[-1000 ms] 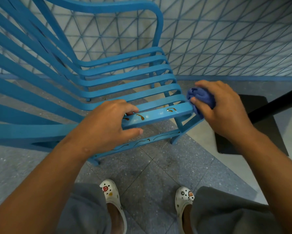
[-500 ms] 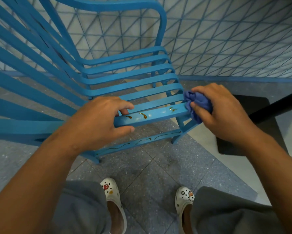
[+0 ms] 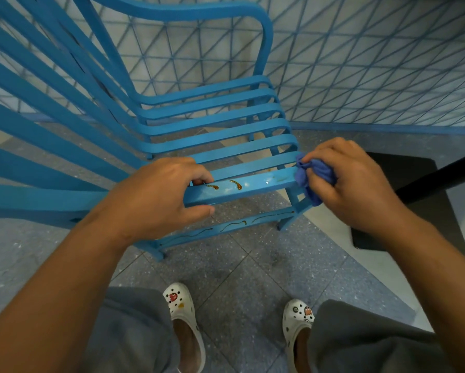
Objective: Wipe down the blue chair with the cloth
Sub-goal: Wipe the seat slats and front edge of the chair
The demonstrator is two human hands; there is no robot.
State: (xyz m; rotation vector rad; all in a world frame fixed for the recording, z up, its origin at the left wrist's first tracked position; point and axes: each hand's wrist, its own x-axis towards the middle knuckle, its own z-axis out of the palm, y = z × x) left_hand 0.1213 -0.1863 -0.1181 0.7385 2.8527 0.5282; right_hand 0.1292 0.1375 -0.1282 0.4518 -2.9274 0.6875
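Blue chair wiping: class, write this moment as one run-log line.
left hand: grips front slat | right hand: holds cloth at slat's right end | blue chair: brown streaks on front slat unwiped

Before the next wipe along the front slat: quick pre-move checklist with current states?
1. Cloth gripped: ok, bunched in the right hand.
2. Cloth on the chair: ok, it touches the right end of the front slat.
3. Chair braced: ok, the left hand grips the same slat near its left end.
4. Wipe path free: not ok, the left hand's fingers sit beside the brown streaks.
5. Dirt left: not ok, streaks on the front slat and more on the lower rail.
6. Cloth damp: cannot tell.
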